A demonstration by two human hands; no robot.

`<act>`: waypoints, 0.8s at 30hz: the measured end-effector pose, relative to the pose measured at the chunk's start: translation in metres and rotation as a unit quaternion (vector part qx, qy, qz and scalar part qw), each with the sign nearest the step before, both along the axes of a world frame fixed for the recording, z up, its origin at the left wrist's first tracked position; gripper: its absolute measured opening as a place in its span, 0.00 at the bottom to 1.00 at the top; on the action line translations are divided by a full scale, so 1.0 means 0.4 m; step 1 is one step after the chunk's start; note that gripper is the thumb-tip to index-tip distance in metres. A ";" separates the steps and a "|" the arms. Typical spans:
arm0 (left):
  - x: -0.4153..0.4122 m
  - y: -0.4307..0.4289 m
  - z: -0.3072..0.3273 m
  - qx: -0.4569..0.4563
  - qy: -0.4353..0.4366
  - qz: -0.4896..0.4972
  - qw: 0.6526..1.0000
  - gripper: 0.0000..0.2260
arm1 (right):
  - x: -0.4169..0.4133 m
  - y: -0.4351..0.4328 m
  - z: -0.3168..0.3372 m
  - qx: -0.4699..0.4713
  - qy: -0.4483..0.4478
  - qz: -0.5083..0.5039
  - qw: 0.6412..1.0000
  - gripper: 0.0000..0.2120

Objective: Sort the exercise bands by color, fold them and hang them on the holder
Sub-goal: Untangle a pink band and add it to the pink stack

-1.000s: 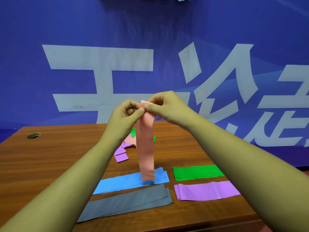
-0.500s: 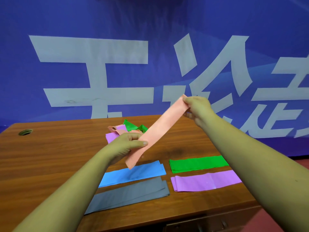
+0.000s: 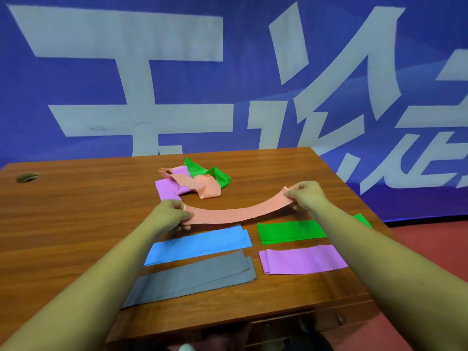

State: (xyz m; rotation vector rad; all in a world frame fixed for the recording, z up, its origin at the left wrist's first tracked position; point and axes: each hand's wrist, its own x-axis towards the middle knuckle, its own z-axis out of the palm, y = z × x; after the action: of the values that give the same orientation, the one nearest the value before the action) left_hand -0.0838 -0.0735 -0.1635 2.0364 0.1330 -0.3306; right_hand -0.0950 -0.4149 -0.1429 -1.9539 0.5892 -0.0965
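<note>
The smooth wooden counter [image 3: 76, 224] is where to lay the peach band [image 3: 238, 212] flat, I think, ends kept even. This long, thin, floppy strip sags in the air just above the blue pile [image 3: 200, 245]. The left hand [image 3: 169, 215] and right hand [image 3: 307, 196] each pinch one end.

Blue banner [image 3: 240, 72] behind counter [image 3: 76, 211]: large white Chinese characters, brush-like strokes. No full word readable.
First character [image 3: 121, 72], left: two horizontal bars crossed by vertical stroke, foot hidden behind counter edge; could be 于 or 干, cannot tell.
Second character [image 3: 329, 97], centre: slanted strokes, top cropped, bottom hidden; not legible.
Third character [image 3: 443, 110], right: cut by frame edge; unreadable.
</note>
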 end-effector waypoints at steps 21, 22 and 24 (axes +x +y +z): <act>0.027 0.093 -0.046 0.221 -0.009 0.059 0.974 0.09 | 0.076 0.107 -0.119 -0.254 0.067 0.060 0.963 0.06; 0.027 0.095 -0.048 0.229 -0.008 0.055 0.972 0.09 | 0.075 0.110 -0.118 -0.271 0.071 0.063 0.958 0.07; 0.028 0.096 -0.048 0.238 -0.011 0.051 0.970 0.08 | 0.073 0.121 -0.117 -0.310 0.074 0.073 0.945 0.11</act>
State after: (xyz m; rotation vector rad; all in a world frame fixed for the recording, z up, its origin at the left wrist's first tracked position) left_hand -0.0727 -0.0352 -0.1828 2.4956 0.3279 -0.2263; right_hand -0.0659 -0.3664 -0.1896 -2.6313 0.5491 -0.0437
